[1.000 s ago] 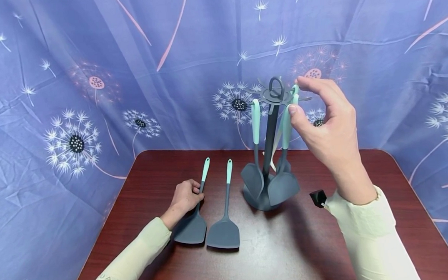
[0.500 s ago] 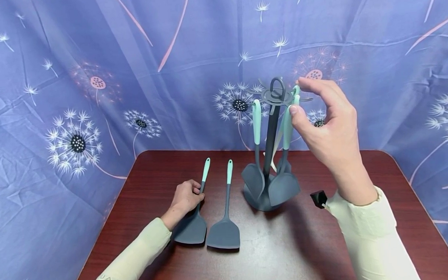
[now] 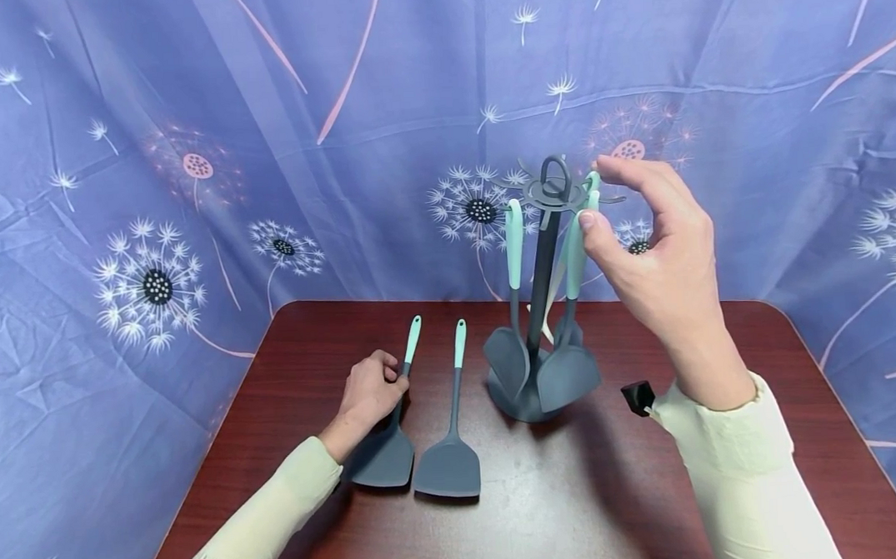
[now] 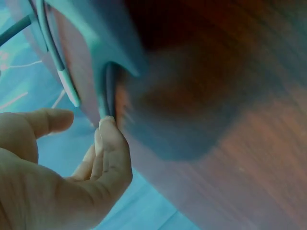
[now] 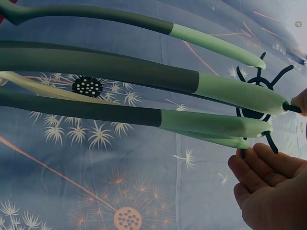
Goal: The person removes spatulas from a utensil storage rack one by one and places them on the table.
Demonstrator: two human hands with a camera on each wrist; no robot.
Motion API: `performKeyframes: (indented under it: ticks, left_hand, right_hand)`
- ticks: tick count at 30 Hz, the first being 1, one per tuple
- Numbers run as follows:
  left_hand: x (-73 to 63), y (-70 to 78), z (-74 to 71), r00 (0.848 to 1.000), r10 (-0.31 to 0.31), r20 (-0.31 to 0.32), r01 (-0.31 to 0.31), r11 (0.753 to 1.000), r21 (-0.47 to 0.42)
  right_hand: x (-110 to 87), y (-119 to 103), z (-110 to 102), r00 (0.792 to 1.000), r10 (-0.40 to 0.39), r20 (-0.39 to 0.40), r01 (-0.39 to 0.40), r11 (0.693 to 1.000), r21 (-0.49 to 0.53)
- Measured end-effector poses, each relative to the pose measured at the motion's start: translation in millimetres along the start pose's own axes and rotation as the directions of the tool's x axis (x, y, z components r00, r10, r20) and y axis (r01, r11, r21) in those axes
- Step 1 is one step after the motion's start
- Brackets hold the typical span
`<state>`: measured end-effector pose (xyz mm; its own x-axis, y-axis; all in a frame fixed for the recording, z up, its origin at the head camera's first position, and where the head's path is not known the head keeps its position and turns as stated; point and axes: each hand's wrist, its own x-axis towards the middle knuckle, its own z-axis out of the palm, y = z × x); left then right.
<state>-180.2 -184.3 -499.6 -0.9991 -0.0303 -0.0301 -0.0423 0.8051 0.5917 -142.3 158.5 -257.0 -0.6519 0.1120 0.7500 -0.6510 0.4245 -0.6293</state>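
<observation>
Two dark grey turners with mint handles lie on the table. My left hand (image 3: 369, 391) is over the shaft of the left turner (image 3: 384, 460). In the left wrist view its fingertips (image 4: 108, 125) touch the shaft while the thumb stands apart. Beside it lies the right turner (image 3: 449, 467). A dark utensil stand (image 3: 543, 267) has several utensils hanging from its hooks, including a front turner (image 3: 568, 377) and a left utensil with a curved head (image 3: 507, 360). My right hand (image 3: 657, 254) is at the stand's right hooks, thumb and forefinger spread beside the handle tops.
A cream utensil (image 3: 546, 321) hangs behind the stand's post. A small black object (image 3: 637, 396) shows beside the right sleeve. The dark red wooden table (image 3: 548, 509) ends at the back against a blue curtain (image 3: 386, 232) with dandelion prints.
The left thumb has lifted a little off the turner's shaft, and the left hand has loosened. My right hand stays at the stand's hooks; the stand and utensils keep their places.
</observation>
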Motion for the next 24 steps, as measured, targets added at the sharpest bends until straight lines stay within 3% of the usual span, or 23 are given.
performKeyframes:
  ticks: [11,24]
  left_hand:
    - [1.1,16.9,-9.9,0.996,0.050,-0.071,-0.055,0.996,-0.076]
    - [-1.3,45.7,-24.7,0.977,0.134,-0.165,-0.162,0.971,-0.173]
  right_hand:
    - [0.5,-2,-1,1.000,-0.003,0.006,0.003,1.000,-0.016]
    - [0.8,-3,-2,1.000,-0.002,0.008,0.003,1.000,-0.030]
